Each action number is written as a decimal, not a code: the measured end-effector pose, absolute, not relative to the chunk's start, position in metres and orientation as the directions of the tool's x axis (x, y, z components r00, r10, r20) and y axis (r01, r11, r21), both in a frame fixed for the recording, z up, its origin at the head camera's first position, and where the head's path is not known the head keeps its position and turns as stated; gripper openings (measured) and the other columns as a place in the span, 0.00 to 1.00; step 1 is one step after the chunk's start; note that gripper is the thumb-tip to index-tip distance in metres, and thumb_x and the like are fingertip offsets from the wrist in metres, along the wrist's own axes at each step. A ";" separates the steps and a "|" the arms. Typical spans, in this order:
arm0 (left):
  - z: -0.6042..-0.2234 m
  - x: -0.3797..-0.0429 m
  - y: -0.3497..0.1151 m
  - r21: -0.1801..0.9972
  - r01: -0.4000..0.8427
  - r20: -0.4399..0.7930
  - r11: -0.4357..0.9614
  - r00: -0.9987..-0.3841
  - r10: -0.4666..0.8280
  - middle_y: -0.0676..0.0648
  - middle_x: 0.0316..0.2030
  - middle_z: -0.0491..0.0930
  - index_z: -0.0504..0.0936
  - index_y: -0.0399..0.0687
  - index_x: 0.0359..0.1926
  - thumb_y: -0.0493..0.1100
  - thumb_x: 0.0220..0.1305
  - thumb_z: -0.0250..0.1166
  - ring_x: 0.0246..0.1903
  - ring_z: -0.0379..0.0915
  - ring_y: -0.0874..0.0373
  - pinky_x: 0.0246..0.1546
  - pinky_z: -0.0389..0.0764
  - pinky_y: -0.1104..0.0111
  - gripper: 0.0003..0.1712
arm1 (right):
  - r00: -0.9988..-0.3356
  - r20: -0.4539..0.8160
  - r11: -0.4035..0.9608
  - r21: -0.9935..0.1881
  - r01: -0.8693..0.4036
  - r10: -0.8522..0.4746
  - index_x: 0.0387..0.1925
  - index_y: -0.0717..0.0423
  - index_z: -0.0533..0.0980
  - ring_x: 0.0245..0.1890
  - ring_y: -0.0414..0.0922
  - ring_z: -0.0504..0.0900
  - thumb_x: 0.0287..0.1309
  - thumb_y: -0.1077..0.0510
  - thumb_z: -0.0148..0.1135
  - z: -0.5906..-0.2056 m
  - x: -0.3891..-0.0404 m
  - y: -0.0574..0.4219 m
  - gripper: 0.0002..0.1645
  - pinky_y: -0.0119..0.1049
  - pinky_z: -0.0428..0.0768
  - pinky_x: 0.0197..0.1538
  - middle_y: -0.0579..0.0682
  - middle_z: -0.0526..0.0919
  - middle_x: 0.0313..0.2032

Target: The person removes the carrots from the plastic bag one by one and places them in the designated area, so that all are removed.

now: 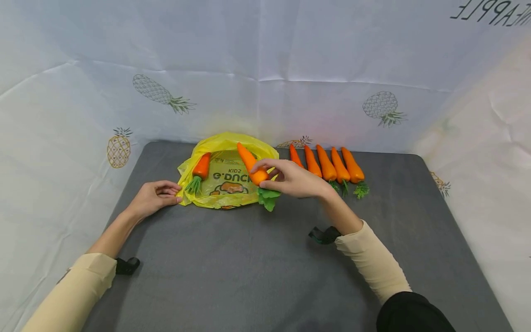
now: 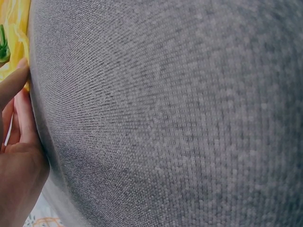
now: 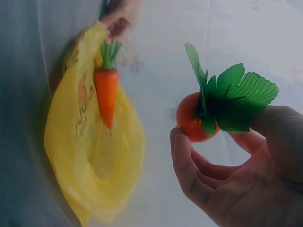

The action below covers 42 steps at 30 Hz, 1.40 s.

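Observation:
A yellow plastic bag [image 1: 232, 201] lies spread on the table with its mouth facing up, printed letters showing inside. One toy carrot [image 1: 202, 167] with a green top lies within the bag's left side. My left hand [image 1: 154, 198] pinches the bag's left edge between thumb and fingers; the left wrist view catches that hand [image 2: 19, 142] at its far left. Over the bag's right side, my right hand [image 1: 292, 179] holds another toy carrot [image 1: 247, 159] near its thick end. Broad green fabric leaves [image 3: 241, 97] stick out from this carrot beside the thumb.
Several more toy carrots [image 1: 326, 165] lie side by side at the back of the grey table [image 1: 249, 267], right of the bag. Behind them hangs a white sheet [image 1: 232, 106] printed with pineapples. A dark strap [image 1: 325, 235] sticks out at the right wrist.

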State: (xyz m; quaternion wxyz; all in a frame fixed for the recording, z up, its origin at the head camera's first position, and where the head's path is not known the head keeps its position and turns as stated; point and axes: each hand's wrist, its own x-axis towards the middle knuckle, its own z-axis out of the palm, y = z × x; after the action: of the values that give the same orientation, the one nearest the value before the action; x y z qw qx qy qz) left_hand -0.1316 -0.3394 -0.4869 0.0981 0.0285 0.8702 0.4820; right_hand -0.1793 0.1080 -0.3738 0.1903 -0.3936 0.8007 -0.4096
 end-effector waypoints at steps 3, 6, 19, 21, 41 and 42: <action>-0.486 -0.131 -0.339 0.841 -0.045 -0.144 0.538 -0.979 0.144 0.50 0.45 0.88 0.84 0.33 0.61 0.43 0.70 0.77 0.40 0.82 0.73 0.41 0.87 0.78 0.25 | -0.638 0.021 0.346 -0.826 -0.445 -0.770 0.67 0.53 0.77 0.55 0.49 0.87 0.78 0.60 0.64 -0.373 -0.180 0.120 0.21 0.47 0.88 0.60 0.54 0.83 0.60; -0.485 -0.131 -0.339 0.840 -0.046 -0.145 0.541 -0.979 0.141 0.50 0.45 0.88 0.84 0.33 0.61 0.43 0.70 0.77 0.40 0.82 0.73 0.42 0.87 0.79 0.25 | -0.661 0.030 0.349 -0.831 -0.434 -0.749 0.67 0.53 0.77 0.57 0.49 0.87 0.78 0.60 0.64 -0.371 -0.181 0.132 0.21 0.49 0.88 0.62 0.55 0.83 0.59; -0.486 -0.131 -0.338 0.851 -0.045 -0.138 0.523 -0.981 0.140 0.56 0.42 0.87 0.84 0.32 0.60 0.41 0.70 0.77 0.39 0.83 0.73 0.41 0.87 0.79 0.24 | -0.747 0.056 0.425 -0.793 -0.436 -0.662 0.69 0.54 0.76 0.60 0.52 0.83 0.76 0.61 0.67 -0.360 -0.181 0.184 0.24 0.32 0.85 0.59 0.56 0.82 0.61; -0.485 -0.131 -0.338 0.850 -0.046 -0.141 0.525 -0.980 0.141 0.56 0.43 0.87 0.84 0.32 0.61 0.41 0.70 0.77 0.39 0.82 0.73 0.42 0.87 0.79 0.24 | -0.757 0.062 0.435 -0.786 -0.439 -0.651 0.69 0.54 0.76 0.59 0.52 0.83 0.76 0.61 0.66 -0.360 -0.181 0.193 0.24 0.30 0.84 0.59 0.56 0.82 0.60; -0.484 -0.130 -0.337 0.838 -0.052 -0.147 0.544 -0.980 0.133 0.51 0.44 0.88 0.84 0.33 0.61 0.43 0.70 0.77 0.39 0.82 0.73 0.42 0.86 0.79 0.25 | -0.901 0.002 0.612 -0.733 -0.296 -0.433 0.73 0.51 0.75 0.57 0.25 0.79 0.80 0.58 0.62 -0.369 -0.187 0.297 0.25 0.21 0.81 0.53 0.56 0.80 0.69; -0.484 -0.130 -0.337 0.837 -0.050 -0.146 0.545 -0.980 0.133 0.50 0.45 0.88 0.84 0.33 0.61 0.43 0.70 0.77 0.39 0.82 0.73 0.42 0.86 0.79 0.25 | -0.905 -0.003 0.618 -0.731 -0.288 -0.426 0.73 0.51 0.75 0.56 0.24 0.79 0.80 0.58 0.62 -0.370 -0.188 0.302 0.25 0.21 0.81 0.52 0.57 0.80 0.69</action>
State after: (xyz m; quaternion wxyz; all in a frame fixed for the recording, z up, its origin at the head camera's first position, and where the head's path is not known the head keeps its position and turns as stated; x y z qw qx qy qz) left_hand -0.1301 -0.3371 -0.4839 0.0964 0.0238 0.8737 0.4762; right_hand -0.1875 0.3016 -0.3703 0.0885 -0.1995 0.8951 -0.3888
